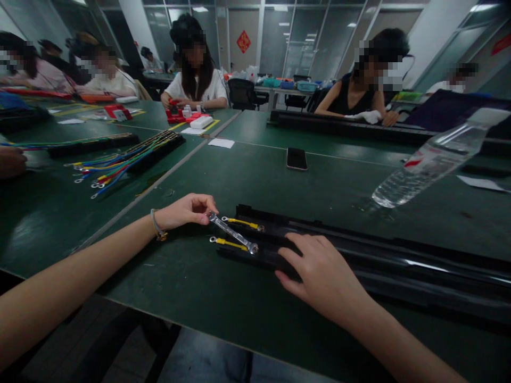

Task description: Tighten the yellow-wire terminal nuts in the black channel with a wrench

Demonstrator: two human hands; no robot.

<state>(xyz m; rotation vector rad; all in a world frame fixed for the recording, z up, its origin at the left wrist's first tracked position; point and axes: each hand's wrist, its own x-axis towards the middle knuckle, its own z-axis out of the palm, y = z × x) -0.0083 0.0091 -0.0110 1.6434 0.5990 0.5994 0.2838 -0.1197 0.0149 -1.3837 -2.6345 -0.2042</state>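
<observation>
My left hand (pixel 189 210) pinches one end of a silver wrench (pixel 233 233). The wrench slants down to the right, and its far end sits at the inner end of the nearer yellow cable lug lead (pixel 229 243). A second yellow lead (pixel 243 222) lies just behind it, its ring terminal pointing left. Both leads are at the left end of a long black channel (pixel 339 242) that runs off to the right. My right hand (pixel 313 266) rests on the channel with fingers spread and bent, holding nothing that I can see.
A phone (pixel 297 159) lies beyond the channel, and a clear water bottle (pixel 435 159) stands to the right. Bundles of coloured cables (pixel 131 159) with ring terminals lie at left on the green table (pixel 247 298). Several people sit around the tables.
</observation>
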